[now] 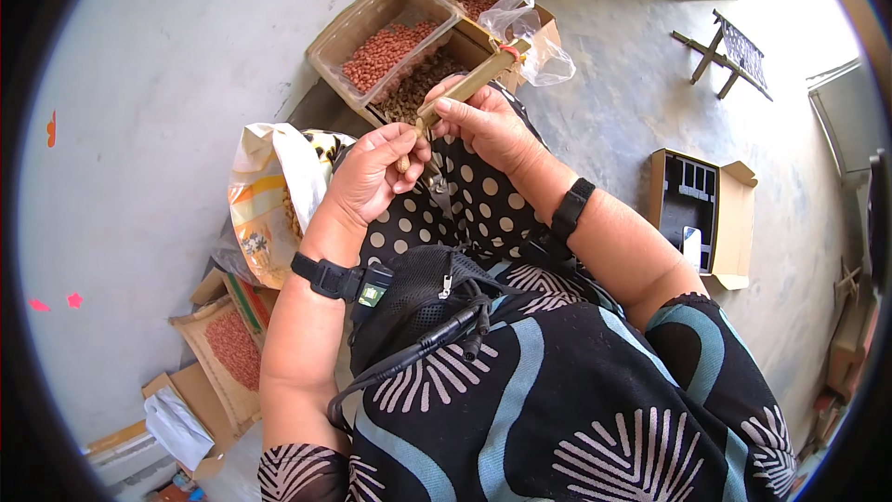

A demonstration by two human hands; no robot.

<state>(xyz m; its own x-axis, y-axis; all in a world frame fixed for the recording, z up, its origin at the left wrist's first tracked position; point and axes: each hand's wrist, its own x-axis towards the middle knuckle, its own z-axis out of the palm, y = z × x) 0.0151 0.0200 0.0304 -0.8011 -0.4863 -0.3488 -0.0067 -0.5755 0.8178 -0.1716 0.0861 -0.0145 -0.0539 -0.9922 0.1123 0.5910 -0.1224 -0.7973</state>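
Over my lap, my right hand (pixel 491 128) is closed around a split bamboo tool (pixel 478 79), tied near its far end with red string. The tool's near end meets the fingertips of my left hand (pixel 367 167). Unshelled peanuts (pixel 402 165) are held in my left hand's curled fingers. Just beyond the hands, red peanut kernels (pixel 383 51) lie in a clear plastic tub (pixel 321 54). Brown empty shells (pixel 409 98) fill a box beside and below it. Left of my knee stands a white and orange sack (pixel 255 163) with unshelled peanuts inside.
A cardboard box (pixel 550 30) with more kernels and a clear plastic bag (pixel 553 63) stand behind the tub. On the right floor are an open carton (pixel 734 223) with a black insert and a low stool (pixel 708 56). At lower left sits a tray of kernels (pixel 232 349).
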